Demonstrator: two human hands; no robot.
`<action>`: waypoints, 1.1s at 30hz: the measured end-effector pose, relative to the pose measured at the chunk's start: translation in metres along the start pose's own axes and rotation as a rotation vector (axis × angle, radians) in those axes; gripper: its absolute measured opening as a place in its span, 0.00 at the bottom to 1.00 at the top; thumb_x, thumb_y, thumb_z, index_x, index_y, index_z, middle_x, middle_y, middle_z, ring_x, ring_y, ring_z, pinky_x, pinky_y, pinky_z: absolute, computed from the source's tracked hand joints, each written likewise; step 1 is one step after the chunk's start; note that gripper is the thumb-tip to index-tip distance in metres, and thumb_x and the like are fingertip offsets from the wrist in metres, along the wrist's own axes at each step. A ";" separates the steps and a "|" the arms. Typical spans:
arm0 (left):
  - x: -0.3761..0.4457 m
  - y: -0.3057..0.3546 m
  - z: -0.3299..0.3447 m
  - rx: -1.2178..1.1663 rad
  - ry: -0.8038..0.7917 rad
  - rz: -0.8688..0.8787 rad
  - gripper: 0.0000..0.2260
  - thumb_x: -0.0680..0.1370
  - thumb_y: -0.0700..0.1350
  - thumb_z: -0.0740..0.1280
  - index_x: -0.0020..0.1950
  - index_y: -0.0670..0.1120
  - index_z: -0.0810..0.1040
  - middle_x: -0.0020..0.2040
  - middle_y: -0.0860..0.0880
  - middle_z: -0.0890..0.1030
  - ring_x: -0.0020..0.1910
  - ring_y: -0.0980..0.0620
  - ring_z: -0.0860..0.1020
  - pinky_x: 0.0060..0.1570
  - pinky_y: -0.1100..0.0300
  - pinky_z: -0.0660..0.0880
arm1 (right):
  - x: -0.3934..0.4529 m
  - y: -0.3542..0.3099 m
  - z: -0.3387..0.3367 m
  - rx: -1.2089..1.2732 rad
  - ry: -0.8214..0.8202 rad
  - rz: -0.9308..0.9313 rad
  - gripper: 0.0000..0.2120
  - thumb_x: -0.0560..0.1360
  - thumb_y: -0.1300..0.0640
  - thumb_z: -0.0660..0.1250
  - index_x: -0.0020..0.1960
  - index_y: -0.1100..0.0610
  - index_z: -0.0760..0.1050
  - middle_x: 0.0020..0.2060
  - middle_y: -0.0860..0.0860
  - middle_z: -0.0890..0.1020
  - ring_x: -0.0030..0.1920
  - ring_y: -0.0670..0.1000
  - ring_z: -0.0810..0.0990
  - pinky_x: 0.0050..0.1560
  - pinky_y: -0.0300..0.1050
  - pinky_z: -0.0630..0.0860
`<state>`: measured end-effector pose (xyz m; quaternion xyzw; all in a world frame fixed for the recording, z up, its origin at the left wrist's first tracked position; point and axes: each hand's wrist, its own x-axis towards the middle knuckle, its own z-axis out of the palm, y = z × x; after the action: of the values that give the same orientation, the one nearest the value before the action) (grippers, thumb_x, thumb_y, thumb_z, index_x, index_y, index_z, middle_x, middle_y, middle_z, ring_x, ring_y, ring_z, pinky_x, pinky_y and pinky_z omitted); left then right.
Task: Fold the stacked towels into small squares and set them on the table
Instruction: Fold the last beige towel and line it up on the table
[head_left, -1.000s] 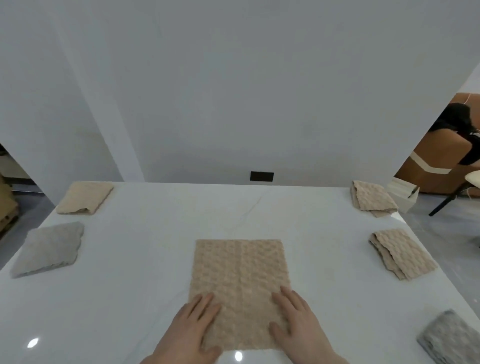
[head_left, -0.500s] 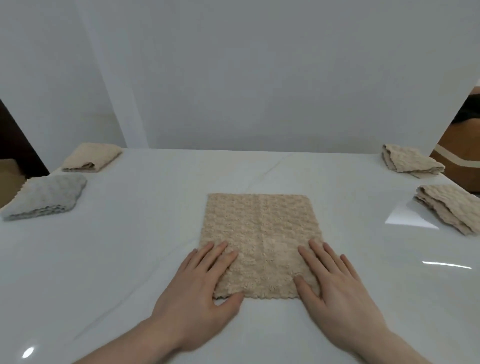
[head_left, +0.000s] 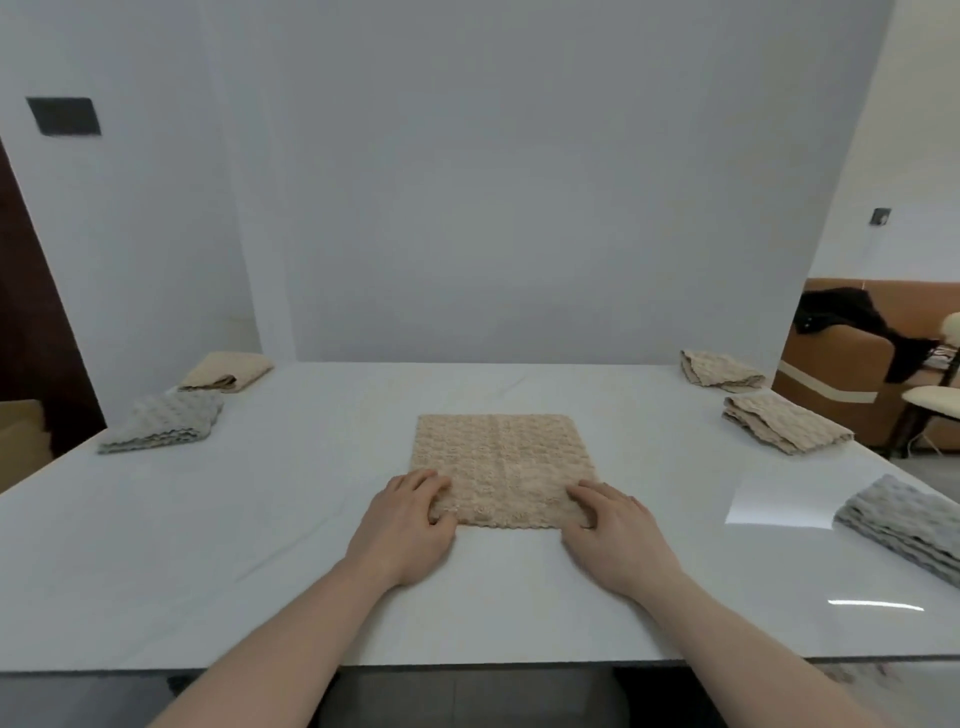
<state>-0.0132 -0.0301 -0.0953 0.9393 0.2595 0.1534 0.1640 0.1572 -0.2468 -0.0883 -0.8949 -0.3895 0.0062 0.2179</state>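
White walls back a pale tabletop (head_left: 260, 519) where a beige towel (head_left: 501, 462), already folded to a rectangle, is laid flat near the middle of the front edge. Its two near corners are pinched by the left hand (head_left: 410, 525) and right hand (head_left: 613, 530), fingers curled on the cloth, apparently so the near edge can be carried over for the next fold. Six towels are counted: four beige, two grey. Folded ones are kept clear along the left edge (head_left: 161, 418) and right edge (head_left: 784, 428).
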 end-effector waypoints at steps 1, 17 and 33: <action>-0.003 -0.001 0.001 -0.018 0.018 -0.007 0.22 0.81 0.52 0.58 0.75 0.55 0.70 0.75 0.58 0.69 0.75 0.55 0.63 0.75 0.57 0.61 | -0.001 0.001 -0.001 0.009 -0.005 0.007 0.36 0.71 0.36 0.50 0.76 0.46 0.70 0.76 0.42 0.68 0.77 0.45 0.64 0.79 0.47 0.57; -0.004 -0.014 0.008 -0.197 0.221 -0.042 0.14 0.79 0.40 0.60 0.55 0.56 0.79 0.50 0.61 0.77 0.54 0.58 0.74 0.53 0.66 0.68 | 0.005 0.014 0.012 0.165 0.231 0.045 0.09 0.76 0.58 0.65 0.50 0.48 0.82 0.45 0.43 0.83 0.50 0.49 0.81 0.52 0.46 0.76; -0.037 -0.011 -0.039 -0.217 0.142 -0.093 0.08 0.79 0.41 0.62 0.45 0.52 0.78 0.42 0.56 0.81 0.45 0.52 0.79 0.46 0.59 0.75 | -0.021 0.014 -0.010 0.254 0.251 -0.011 0.10 0.78 0.60 0.64 0.45 0.46 0.78 0.39 0.43 0.83 0.43 0.48 0.81 0.47 0.47 0.77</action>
<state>-0.0635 -0.0321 -0.0719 0.8897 0.2957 0.2389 0.2527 0.1544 -0.2739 -0.0877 -0.8518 -0.3601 -0.0575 0.3760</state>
